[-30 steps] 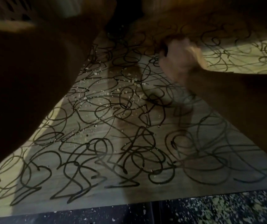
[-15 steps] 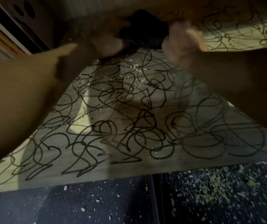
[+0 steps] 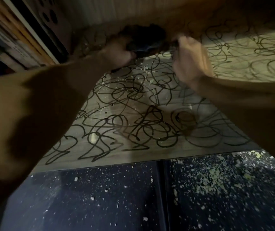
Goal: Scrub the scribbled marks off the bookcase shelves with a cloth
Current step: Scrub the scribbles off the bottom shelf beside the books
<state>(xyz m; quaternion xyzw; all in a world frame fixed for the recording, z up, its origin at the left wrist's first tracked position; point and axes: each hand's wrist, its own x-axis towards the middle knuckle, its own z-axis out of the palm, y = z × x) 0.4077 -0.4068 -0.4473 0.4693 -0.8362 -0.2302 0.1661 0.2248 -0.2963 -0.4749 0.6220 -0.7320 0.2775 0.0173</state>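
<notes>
A pale wood shelf board [image 3: 150,152] is covered in looping black scribbled marks [image 3: 133,127] and dotted with light crumbs. At its far edge lies a dark bunched cloth [image 3: 143,39]. My left hand [image 3: 118,54] grips the cloth's left side. My right hand [image 3: 190,60] is blurred and holds the cloth's right end with curled fingers. Both forearms reach in from the near corners.
A dark speckled floor [image 3: 100,197] with pale debris lies below the shelf's front edge. Upright boards and a panel with round holes [image 3: 50,15] stand at the upper left. The back of the shelf is in deep shadow.
The view has tilted down, showing more floor. My left hand came into sight and took hold of the dark cloth, while the right hand shifted slightly right along the cloth.
</notes>
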